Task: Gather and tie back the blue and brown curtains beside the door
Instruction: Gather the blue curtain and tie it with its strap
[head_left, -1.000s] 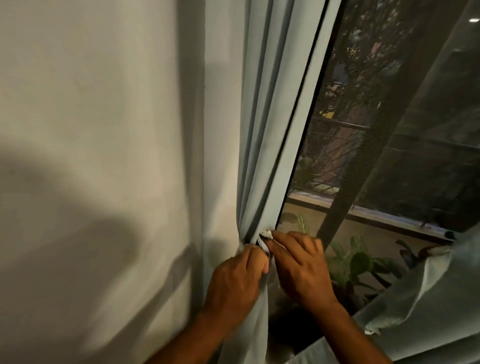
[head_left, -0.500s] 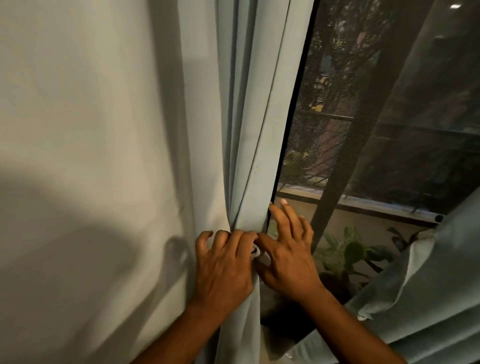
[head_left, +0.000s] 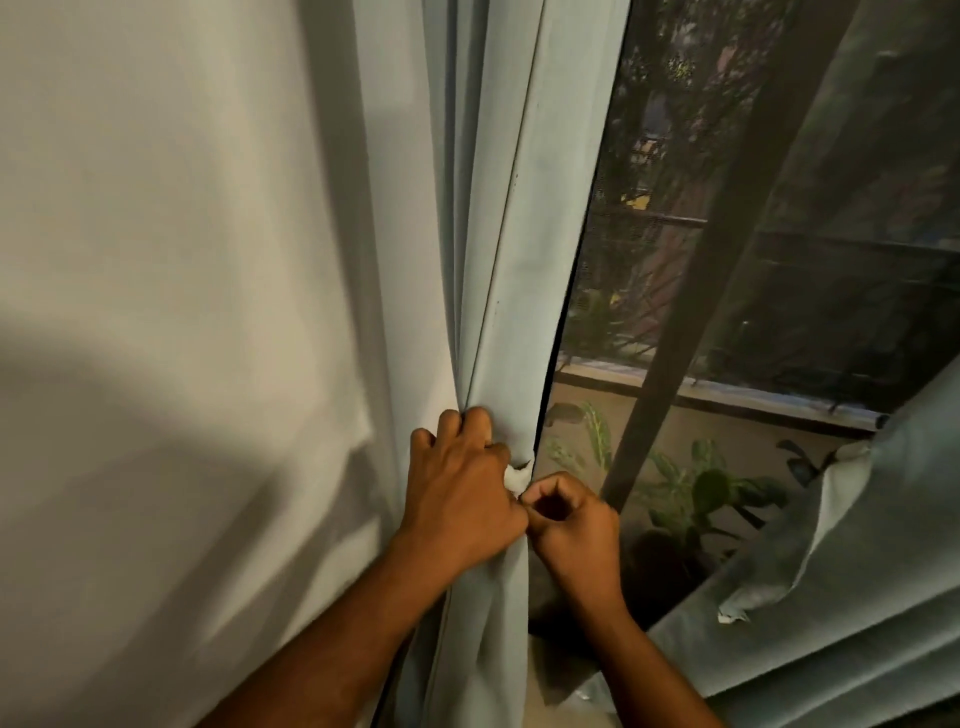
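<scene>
Fingers of the left hand (head_left: 460, 499) curl around the gathered pale blue curtain (head_left: 511, 291), bunched into vertical folds at the door's (head_left: 675, 260) left edge; the right hand (head_left: 571, 525) pinches a small white tie (head_left: 518, 475) against it.

A pale wall (head_left: 156, 260) fills the left of the view, crossed by soft shadows. Through the dark mesh screen (head_left: 675, 182) on the right, a slanted dark frame bar (head_left: 691, 291) is seen, with a railing (head_left: 670, 221) and dim foliage beyond it. Lower down, leafy potted plants (head_left: 696, 488) are set on the balcony just below a low ledge (head_left: 727, 400).
</scene>
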